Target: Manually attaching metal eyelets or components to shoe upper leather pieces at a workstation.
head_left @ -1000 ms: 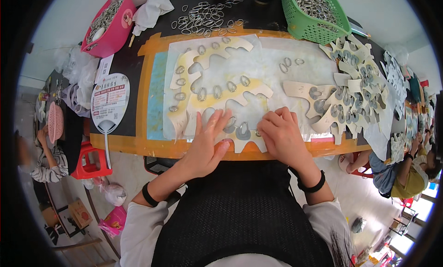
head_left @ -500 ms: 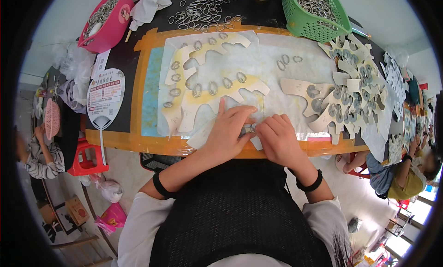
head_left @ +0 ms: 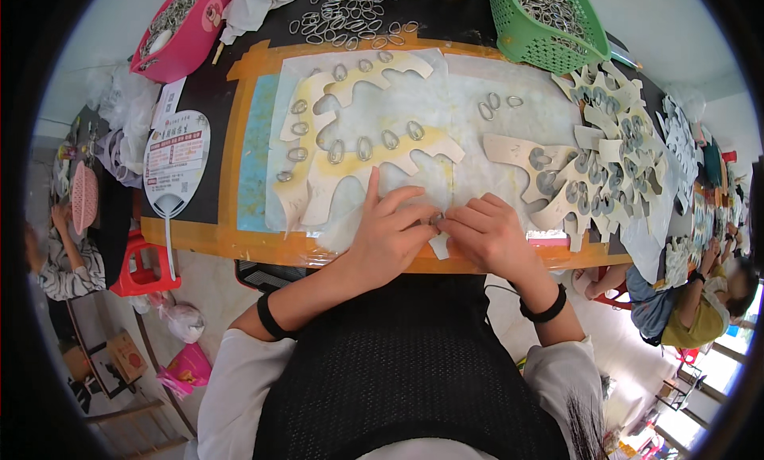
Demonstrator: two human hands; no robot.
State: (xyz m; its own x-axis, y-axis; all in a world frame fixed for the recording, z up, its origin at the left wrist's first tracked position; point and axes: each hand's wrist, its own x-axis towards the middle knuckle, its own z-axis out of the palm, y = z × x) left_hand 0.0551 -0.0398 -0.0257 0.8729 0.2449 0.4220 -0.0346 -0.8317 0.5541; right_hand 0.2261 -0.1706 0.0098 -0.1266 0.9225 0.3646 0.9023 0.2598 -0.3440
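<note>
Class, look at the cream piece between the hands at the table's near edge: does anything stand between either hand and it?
Nothing visible does: the left hand and right hand are both at the cream piece and cover much of it.

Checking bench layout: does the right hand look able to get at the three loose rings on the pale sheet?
Probably yes: nothing upright seems to stand between the right hand and the three rings, though that hand looks occupied beside the left hand.

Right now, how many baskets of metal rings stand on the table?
2: a pink basket at the back left, a green basket at the back right. The picture's edge crops both; others may be hidden.
</note>
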